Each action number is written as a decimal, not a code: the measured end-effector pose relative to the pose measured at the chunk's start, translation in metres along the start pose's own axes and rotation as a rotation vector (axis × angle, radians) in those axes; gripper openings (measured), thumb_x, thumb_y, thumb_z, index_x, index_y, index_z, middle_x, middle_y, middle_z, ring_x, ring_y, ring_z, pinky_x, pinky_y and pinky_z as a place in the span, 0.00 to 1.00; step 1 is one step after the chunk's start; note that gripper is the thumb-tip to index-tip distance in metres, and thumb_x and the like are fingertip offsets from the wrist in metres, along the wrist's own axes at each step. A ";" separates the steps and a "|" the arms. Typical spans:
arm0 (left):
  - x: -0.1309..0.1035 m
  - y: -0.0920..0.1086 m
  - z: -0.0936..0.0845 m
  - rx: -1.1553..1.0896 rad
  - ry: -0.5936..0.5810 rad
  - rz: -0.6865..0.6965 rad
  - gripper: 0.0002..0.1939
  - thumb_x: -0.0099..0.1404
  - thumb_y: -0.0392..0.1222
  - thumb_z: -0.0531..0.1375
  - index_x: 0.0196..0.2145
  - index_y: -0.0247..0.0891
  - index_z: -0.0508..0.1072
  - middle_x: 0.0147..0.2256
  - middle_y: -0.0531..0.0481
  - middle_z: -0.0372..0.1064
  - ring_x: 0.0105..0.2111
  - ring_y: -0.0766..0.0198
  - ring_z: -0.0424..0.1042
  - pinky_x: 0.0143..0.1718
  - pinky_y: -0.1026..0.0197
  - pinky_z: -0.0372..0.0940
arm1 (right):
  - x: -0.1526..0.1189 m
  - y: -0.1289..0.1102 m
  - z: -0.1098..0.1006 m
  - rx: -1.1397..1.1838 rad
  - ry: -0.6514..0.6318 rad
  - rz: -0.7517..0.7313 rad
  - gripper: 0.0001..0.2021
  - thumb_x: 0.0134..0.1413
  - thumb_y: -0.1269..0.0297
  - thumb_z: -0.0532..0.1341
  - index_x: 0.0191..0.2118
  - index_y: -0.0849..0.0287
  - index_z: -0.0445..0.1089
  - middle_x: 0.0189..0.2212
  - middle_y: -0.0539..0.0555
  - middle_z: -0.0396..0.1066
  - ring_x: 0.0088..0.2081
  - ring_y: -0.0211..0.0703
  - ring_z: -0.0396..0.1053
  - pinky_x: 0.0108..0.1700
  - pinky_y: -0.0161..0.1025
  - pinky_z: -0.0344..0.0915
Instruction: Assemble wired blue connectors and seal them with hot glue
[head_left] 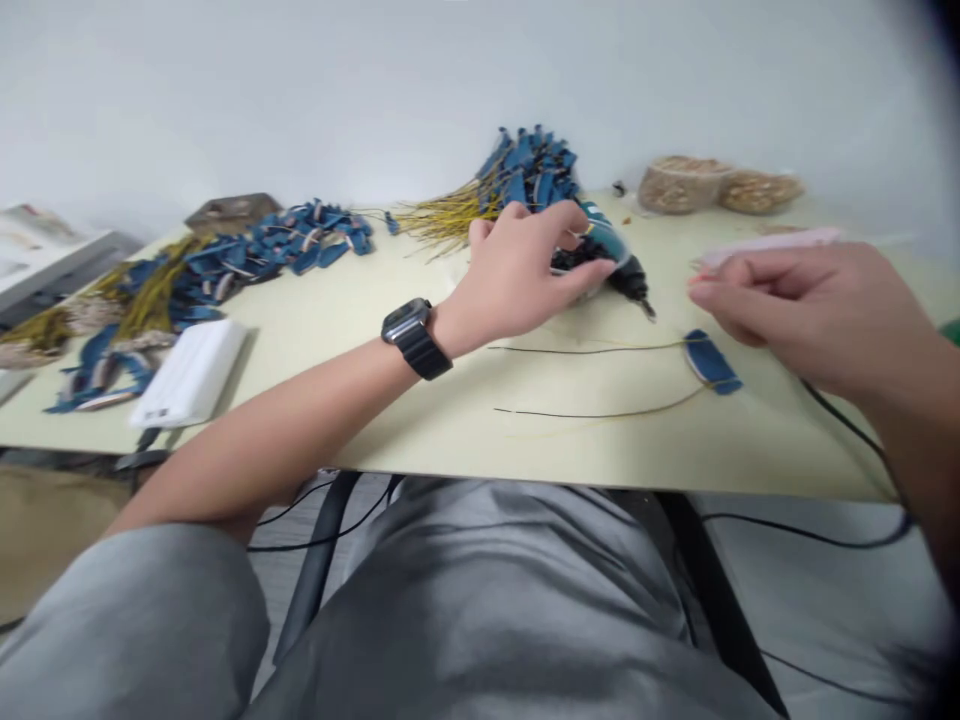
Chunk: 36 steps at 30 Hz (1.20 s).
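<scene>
My left hand [525, 260], with a dark watch on its wrist, is over a clear container of small black pieces [571, 258]. Its thumb and curled fingers are apart, and I see nothing held between them. A teal and black power drill [634, 280] lies just behind that container. My right hand [795, 305] is closed around a pale pink, slender tool [780, 243], whose exact kind is unclear. Below and left of it, a blue fabric-like piece [711, 362] lies on the table, with two thin wires [607, 350] stretching left.
A bundle of blue pieces on yellow stems [525, 170] stands at the back. More blue pieces [277, 240] are heaped to the left, near a white power bank [191, 373]. Bags of tan bits [682, 185] sit by the wall. A black cable [847, 425] hangs over the table's right edge.
</scene>
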<state>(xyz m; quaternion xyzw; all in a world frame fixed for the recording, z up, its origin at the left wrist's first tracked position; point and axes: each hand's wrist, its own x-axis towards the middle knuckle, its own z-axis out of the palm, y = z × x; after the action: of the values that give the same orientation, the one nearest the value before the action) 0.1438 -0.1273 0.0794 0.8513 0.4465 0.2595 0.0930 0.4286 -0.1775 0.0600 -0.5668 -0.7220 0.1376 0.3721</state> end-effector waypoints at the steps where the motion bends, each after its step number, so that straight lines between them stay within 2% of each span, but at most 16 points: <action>1: 0.000 -0.011 -0.010 0.018 0.026 -0.035 0.19 0.83 0.57 0.62 0.63 0.47 0.78 0.62 0.43 0.84 0.69 0.37 0.69 0.69 0.40 0.56 | 0.000 -0.001 0.000 -0.054 -0.078 -0.014 0.32 0.64 0.39 0.75 0.20 0.53 0.63 0.21 0.51 0.60 0.26 0.42 0.57 0.33 0.48 0.51; 3: 0.000 -0.037 -0.027 0.059 0.077 -0.111 0.17 0.82 0.54 0.61 0.61 0.49 0.79 0.59 0.43 0.84 0.69 0.35 0.69 0.68 0.38 0.56 | 0.001 -0.004 0.002 -0.140 -0.137 -0.052 0.38 0.65 0.25 0.69 0.20 0.52 0.63 0.21 0.53 0.63 0.24 0.44 0.59 0.31 0.48 0.53; 5: 0.001 -0.065 -0.041 0.093 0.118 -0.180 0.17 0.80 0.52 0.61 0.60 0.51 0.80 0.58 0.43 0.85 0.68 0.35 0.70 0.68 0.36 0.55 | 0.005 -0.011 0.006 -0.202 -0.143 -0.076 0.39 0.66 0.24 0.68 0.21 0.52 0.61 0.19 0.52 0.62 0.23 0.44 0.58 0.30 0.49 0.52; 6: 0.001 -0.081 -0.048 0.107 0.137 -0.213 0.16 0.78 0.52 0.61 0.59 0.52 0.81 0.58 0.44 0.85 0.67 0.35 0.70 0.68 0.35 0.55 | 0.009 -0.017 0.008 -0.226 -0.117 -0.077 0.37 0.67 0.28 0.69 0.21 0.52 0.61 0.19 0.51 0.60 0.22 0.43 0.56 0.29 0.49 0.50; 8: 0.001 -0.111 -0.060 0.138 0.178 -0.268 0.16 0.77 0.51 0.60 0.58 0.53 0.82 0.58 0.46 0.85 0.64 0.36 0.70 0.68 0.33 0.52 | 0.020 -0.034 0.014 -0.225 -0.022 -0.082 0.30 0.67 0.43 0.74 0.22 0.52 0.63 0.18 0.49 0.56 0.21 0.41 0.52 0.28 0.49 0.46; 11: -0.007 -0.156 -0.078 0.257 0.225 -0.404 0.17 0.78 0.50 0.58 0.57 0.49 0.82 0.58 0.47 0.85 0.61 0.43 0.67 0.69 0.35 0.50 | 0.042 -0.066 0.029 -0.061 0.130 -0.143 0.19 0.60 0.69 0.74 0.23 0.54 0.68 0.19 0.47 0.56 0.23 0.38 0.53 0.30 0.48 0.48; 12: -0.012 -0.169 -0.084 0.319 0.232 -0.448 0.18 0.80 0.50 0.56 0.57 0.46 0.82 0.58 0.48 0.84 0.61 0.46 0.65 0.69 0.37 0.48 | 0.050 -0.075 0.036 0.009 0.173 -0.164 0.19 0.58 0.72 0.73 0.22 0.55 0.68 0.19 0.47 0.54 0.24 0.37 0.52 0.31 0.47 0.48; 13: -0.018 -0.182 -0.090 0.404 0.210 -0.541 0.19 0.82 0.52 0.55 0.55 0.44 0.83 0.55 0.47 0.83 0.58 0.48 0.63 0.68 0.38 0.48 | 0.057 -0.081 0.044 0.075 0.210 -0.175 0.18 0.58 0.73 0.73 0.21 0.55 0.69 0.18 0.47 0.55 0.24 0.36 0.51 0.31 0.47 0.47; 15: -0.030 -0.207 -0.100 0.520 0.209 -0.533 0.32 0.88 0.62 0.44 0.53 0.40 0.82 0.50 0.46 0.79 0.56 0.52 0.58 0.71 0.39 0.44 | 0.069 -0.086 0.059 0.177 0.253 -0.207 0.19 0.56 0.76 0.71 0.19 0.56 0.68 0.17 0.47 0.55 0.23 0.35 0.50 0.30 0.47 0.46; 17: -0.040 -0.230 -0.105 0.539 0.169 -0.553 0.43 0.86 0.74 0.39 0.48 0.41 0.82 0.45 0.47 0.73 0.53 0.54 0.55 0.71 0.40 0.44 | 0.073 -0.083 0.072 0.240 0.219 -0.199 0.19 0.58 0.75 0.69 0.20 0.55 0.66 0.17 0.47 0.56 0.22 0.35 0.51 0.30 0.47 0.45; 18: -0.042 -0.241 -0.105 0.527 0.148 -0.563 0.45 0.84 0.78 0.39 0.47 0.41 0.82 0.44 0.47 0.73 0.52 0.54 0.54 0.70 0.41 0.45 | 0.072 -0.081 0.077 0.253 0.184 -0.188 0.19 0.59 0.73 0.69 0.20 0.55 0.66 0.17 0.47 0.57 0.23 0.36 0.51 0.30 0.46 0.45; 20: -0.043 -0.260 -0.101 0.518 0.123 -0.562 0.40 0.85 0.74 0.42 0.49 0.42 0.83 0.46 0.47 0.77 0.55 0.52 0.58 0.68 0.41 0.47 | 0.067 -0.075 0.084 0.226 0.115 -0.180 0.19 0.60 0.71 0.69 0.21 0.54 0.65 0.18 0.47 0.57 0.24 0.37 0.51 0.31 0.46 0.46; 24: -0.038 -0.282 -0.087 0.530 0.070 -0.597 0.17 0.79 0.51 0.57 0.50 0.41 0.84 0.50 0.37 0.81 0.63 0.38 0.68 0.68 0.34 0.52 | 0.055 -0.071 0.092 0.178 0.070 -0.191 0.20 0.59 0.65 0.71 0.22 0.53 0.62 0.19 0.49 0.56 0.25 0.40 0.50 0.32 0.46 0.45; 27: -0.039 -0.287 -0.081 0.532 0.057 -0.594 0.17 0.75 0.45 0.60 0.56 0.42 0.84 0.57 0.33 0.82 0.67 0.32 0.68 0.72 0.28 0.53 | 0.051 -0.072 0.097 0.177 0.048 -0.207 0.22 0.62 0.60 0.71 0.22 0.52 0.62 0.20 0.49 0.56 0.26 0.42 0.50 0.33 0.46 0.46; 30: -0.043 -0.289 -0.079 0.506 0.101 -0.574 0.18 0.76 0.44 0.60 0.56 0.41 0.85 0.59 0.33 0.82 0.67 0.32 0.68 0.74 0.26 0.52 | 0.049 -0.073 0.100 0.165 0.035 -0.220 0.23 0.62 0.59 0.71 0.22 0.52 0.59 0.20 0.49 0.55 0.25 0.41 0.50 0.33 0.46 0.47; 36: -0.037 -0.276 -0.084 0.507 0.187 -0.621 0.13 0.74 0.37 0.59 0.44 0.34 0.85 0.48 0.36 0.84 0.57 0.45 0.74 0.71 0.35 0.51 | 0.043 -0.073 0.101 0.185 0.046 -0.220 0.26 0.64 0.56 0.73 0.23 0.52 0.59 0.19 0.49 0.54 0.25 0.42 0.49 0.33 0.47 0.46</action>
<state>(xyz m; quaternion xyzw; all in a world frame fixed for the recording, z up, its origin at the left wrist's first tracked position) -0.1143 -0.0016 0.0299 0.6449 0.7384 0.1769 -0.0869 0.3033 -0.1389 0.0523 -0.4506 -0.7554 0.1491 0.4518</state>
